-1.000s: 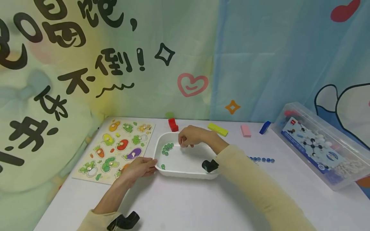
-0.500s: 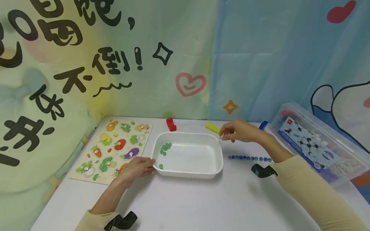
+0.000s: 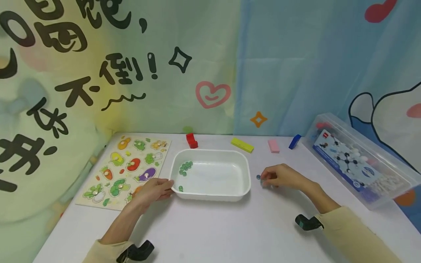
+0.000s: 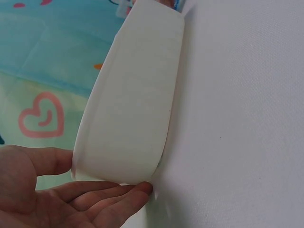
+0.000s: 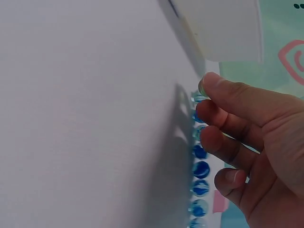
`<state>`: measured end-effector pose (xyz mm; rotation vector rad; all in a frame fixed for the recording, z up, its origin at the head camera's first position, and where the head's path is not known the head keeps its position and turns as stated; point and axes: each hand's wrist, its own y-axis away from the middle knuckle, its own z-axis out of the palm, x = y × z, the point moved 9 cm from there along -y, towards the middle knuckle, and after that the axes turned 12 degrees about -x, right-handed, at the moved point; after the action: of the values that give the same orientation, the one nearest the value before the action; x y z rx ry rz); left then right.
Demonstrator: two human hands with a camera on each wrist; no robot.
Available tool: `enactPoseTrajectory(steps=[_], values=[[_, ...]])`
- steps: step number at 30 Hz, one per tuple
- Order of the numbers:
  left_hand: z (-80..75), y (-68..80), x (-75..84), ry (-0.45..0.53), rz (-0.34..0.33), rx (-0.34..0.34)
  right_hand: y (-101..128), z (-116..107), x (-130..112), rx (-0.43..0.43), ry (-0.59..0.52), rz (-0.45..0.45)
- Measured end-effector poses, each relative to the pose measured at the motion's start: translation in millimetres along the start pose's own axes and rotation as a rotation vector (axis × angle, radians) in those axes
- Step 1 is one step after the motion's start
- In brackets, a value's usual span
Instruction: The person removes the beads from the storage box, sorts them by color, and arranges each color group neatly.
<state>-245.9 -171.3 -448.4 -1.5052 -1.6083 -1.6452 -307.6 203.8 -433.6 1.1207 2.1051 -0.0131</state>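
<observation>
My left hand (image 3: 152, 193) grips the left end of a white tray (image 3: 210, 197), thumb at the rim and fingers against the wall and lower edge in the left wrist view. Several green marbles (image 3: 185, 168) lie at the tray's left side. To the right of the tray, my right hand (image 3: 284, 177) pinches a green marble (image 5: 202, 88), mostly covered by thumb and fingertips. It hovers beside a row of blue marbles (image 5: 201, 169) on the table; in the head view the hand hides nearly all of that row, leaving one blue marble (image 3: 258, 177) visible at its left end.
A vegetable puzzle board (image 3: 126, 166) lies left of the tray. Behind are red (image 3: 192, 141), yellow (image 3: 242, 145), pink (image 3: 273, 146) and blue blocks (image 3: 295, 141). A clear plastic box (image 3: 361, 160) stands at the right, before a printed curtain (image 3: 279, 73).
My right hand has come out of the tray with a green marble, moved right, and lowered to the row of blue marbles. The left hand keeps its hold on the tray.
</observation>
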Motion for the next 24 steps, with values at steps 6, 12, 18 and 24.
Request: enactPoseTrajectory(steps=[6, 12, 18, 24], values=[[-1.1, 0.1, -2.1, 0.017, -0.002, 0.005, -3, 10, 1, -0.001, 0.029, -0.028], [-0.1, 0.2, -1.0, 0.022, 0.006, -0.010, -1, 13, 1, 0.005, 0.048, -0.029], [-0.6, 1.4, -0.8, 0.020, 0.000, -0.001, 1, 16, 2, -0.009, 0.028, 0.017], [0.5, 2.1, -0.3, 0.023, 0.001, -0.003, 2, 18, 2, -0.005, 0.022, 0.038]])
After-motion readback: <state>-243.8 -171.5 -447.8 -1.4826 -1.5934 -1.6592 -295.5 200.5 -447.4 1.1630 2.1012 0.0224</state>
